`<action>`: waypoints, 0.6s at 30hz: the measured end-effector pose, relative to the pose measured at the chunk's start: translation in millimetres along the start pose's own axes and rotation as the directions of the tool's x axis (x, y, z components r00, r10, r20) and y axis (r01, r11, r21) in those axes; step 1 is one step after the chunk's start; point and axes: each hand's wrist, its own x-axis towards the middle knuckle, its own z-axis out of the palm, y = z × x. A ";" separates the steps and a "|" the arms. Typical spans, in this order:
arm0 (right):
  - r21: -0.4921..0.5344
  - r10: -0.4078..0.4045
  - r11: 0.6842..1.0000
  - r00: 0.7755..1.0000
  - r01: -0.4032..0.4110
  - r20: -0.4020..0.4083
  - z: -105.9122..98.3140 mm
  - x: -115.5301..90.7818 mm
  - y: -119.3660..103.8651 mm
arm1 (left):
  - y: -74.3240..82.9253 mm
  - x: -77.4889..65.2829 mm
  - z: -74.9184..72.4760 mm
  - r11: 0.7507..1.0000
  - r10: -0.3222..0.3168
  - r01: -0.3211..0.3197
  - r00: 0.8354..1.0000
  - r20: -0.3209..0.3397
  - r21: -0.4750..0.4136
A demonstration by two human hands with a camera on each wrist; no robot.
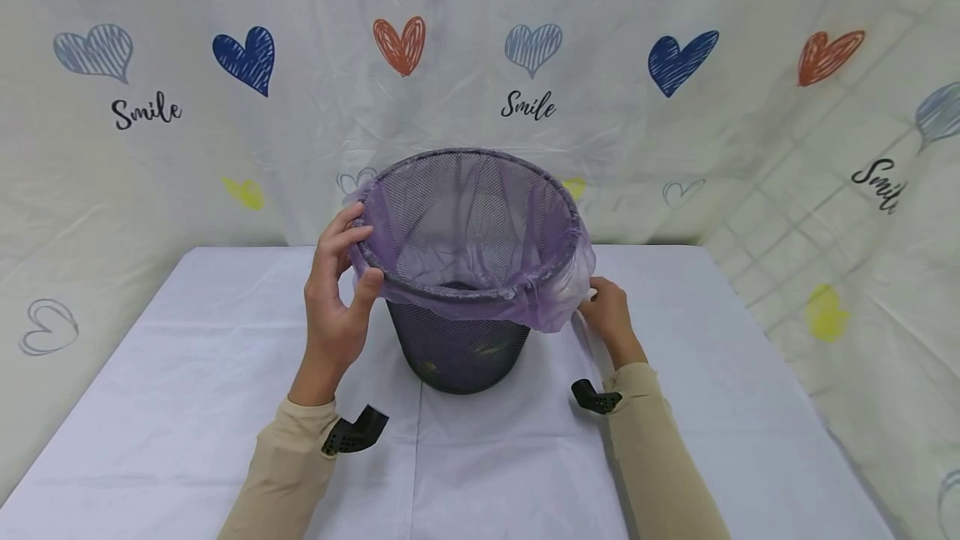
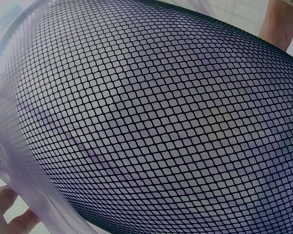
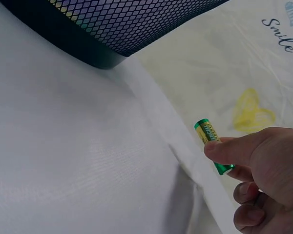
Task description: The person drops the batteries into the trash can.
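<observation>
A black mesh wastebasket [image 1: 457, 357] stands on the table, its open mouth facing up and towards me. A thin purple bin bag [image 1: 555, 307] lines it and is folded over the rim. My left hand [image 1: 337, 307] holds the left side of the rim through the bag, thumb at the front and fingers further back. In the left wrist view its fingers [image 2: 10, 207] show beside the bag, next to the mesh [image 2: 151, 117]. To the right of the basket, my right hand [image 1: 606, 311] pinches a green and yellow battery [image 3: 209, 131] between thumb and fingers.
A white cloth covers the table [image 1: 202, 357]. Behind it hangs a pale curtain [image 1: 322, 123] printed with hearts and the word Smile. A black mount [image 1: 356, 432] sits on the left wrist, another mount [image 1: 595, 397] on the right wrist.
</observation>
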 end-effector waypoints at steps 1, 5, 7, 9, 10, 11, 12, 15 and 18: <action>0.003 -0.002 1.000 1.000 0.002 -0.002 -1.3 -0.5 -0.3 | 0.2 0.2 0.3 1.000 0.001 -0.001 1.000 0.001 -0.001; 0.017 -0.013 1.000 1.000 0.013 -0.003 -5.8 -1.9 -2.5 | 0.7 0.4 1.3 1.000 0.004 -0.004 1.000 0.002 -0.003; 0.021 -0.025 0.999 1.000 0.025 -0.015 -7.9 -2.8 -4.3 | 0.6 0.4 1.4 1.000 0.007 -0.007 1.000 0.003 -0.003; 0.023 -0.040 0.999 0.999 0.041 -0.033 -9.9 -3.8 -6.6 | 0.5 0.5 1.4 1.000 0.009 -0.009 1.000 0.000 -0.003; 0.024 -0.047 0.999 0.998 0.048 -0.043 -11.2 -4.2 -7.9 | 0.4 0.5 1.2 1.000 0.010 -0.010 1.000 -0.002 -0.002; 0.028 -0.056 0.998 0.997 0.057 -0.048 -12.5 -4.8 -9.3 | 0.4 0.6 1.1 1.000 0.009 -0.009 1.000 -0.004 0.000; 0.035 -0.062 0.997 0.996 0.065 -0.057 -13.8 -5.4 -10.8 | 0.4 0.6 0.9 1.000 0.009 -0.009 1.000 -0.005 0.003; 0.054 -0.074 0.995 0.995 0.078 -0.072 -18.7 -7.9 -15.3 | 0.9 0.1 0.6 1.000 0.004 -0.004 1.000 -0.009 0.007; 0.074 -0.074 0.994 0.992 0.082 -0.106 -24.6 -10.4 -19.9 | 1.2 -0.6 0.9 1.000 0.001 -0.001 1.000 -0.009 0.000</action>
